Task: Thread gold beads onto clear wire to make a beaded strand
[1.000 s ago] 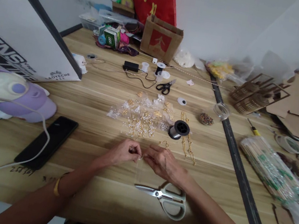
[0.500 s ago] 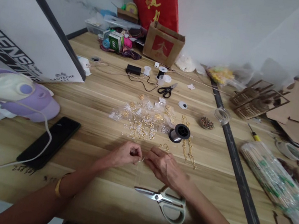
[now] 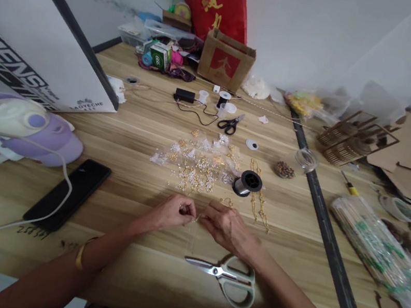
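My left hand [image 3: 174,213] and my right hand [image 3: 225,224] nearly meet over the table, the fingertips of both pinched together. Between them shows a short piece of beaded thread [image 3: 196,219], pale and tiny; its details are too small to make out. From there a faint clear strand seems to hang toward the table. Just beyond my fingers lies a pile of gold and clear beads [image 3: 198,174], partly in small plastic bags. A black spool of fine wire [image 3: 248,183] stands beside the pile. Scissors with pale handles [image 3: 225,273] rest below my right hand, blades pointing left.
Gold chains [image 3: 258,205] lie right of the spool, with a dish of dark beads [image 3: 285,170] farther right. Small black scissors [image 3: 230,124] are at the back. A phone [image 3: 68,194] under a white cable and a purple-and-white appliance [image 3: 36,131] occupy the left.
The view has shifted very slightly. Both hands stay pinched together at nearly the same spot; nothing has visibly been picked up or let go.
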`<control>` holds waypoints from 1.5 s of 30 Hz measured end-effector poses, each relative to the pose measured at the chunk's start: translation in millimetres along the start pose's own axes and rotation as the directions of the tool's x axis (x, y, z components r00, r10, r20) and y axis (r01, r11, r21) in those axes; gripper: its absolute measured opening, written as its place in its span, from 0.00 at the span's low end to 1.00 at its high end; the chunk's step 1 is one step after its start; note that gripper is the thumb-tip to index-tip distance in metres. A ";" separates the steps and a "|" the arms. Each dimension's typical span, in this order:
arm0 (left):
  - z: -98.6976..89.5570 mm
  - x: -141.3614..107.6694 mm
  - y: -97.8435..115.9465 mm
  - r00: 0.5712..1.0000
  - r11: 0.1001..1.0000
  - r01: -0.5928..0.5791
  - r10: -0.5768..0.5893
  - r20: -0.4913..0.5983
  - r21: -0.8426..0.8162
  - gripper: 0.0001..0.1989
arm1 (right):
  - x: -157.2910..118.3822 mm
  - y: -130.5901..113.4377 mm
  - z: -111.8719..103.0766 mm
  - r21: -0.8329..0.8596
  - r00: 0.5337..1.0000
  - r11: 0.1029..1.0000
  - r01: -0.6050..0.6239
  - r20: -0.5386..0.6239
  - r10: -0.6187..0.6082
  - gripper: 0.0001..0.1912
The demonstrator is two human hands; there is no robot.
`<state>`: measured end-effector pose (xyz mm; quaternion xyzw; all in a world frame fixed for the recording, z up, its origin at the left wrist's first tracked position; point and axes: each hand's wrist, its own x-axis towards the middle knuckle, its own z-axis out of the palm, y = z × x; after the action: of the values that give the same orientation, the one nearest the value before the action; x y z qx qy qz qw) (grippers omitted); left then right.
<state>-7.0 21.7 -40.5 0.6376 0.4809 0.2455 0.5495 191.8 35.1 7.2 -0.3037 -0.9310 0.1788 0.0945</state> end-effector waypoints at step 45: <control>0.0 2.6 -7.5 1.000 0.997 0.001 0.000 0.007 -0.076 0.03 | -0.4 3.0 7.5 0.045 0.996 0.996 -0.080 0.053 0.077 0.06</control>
<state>-8.5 23.5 -48.1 0.6169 0.4694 0.2612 0.5752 191.6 35.0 -0.8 -0.3331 -0.9160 0.2120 0.0706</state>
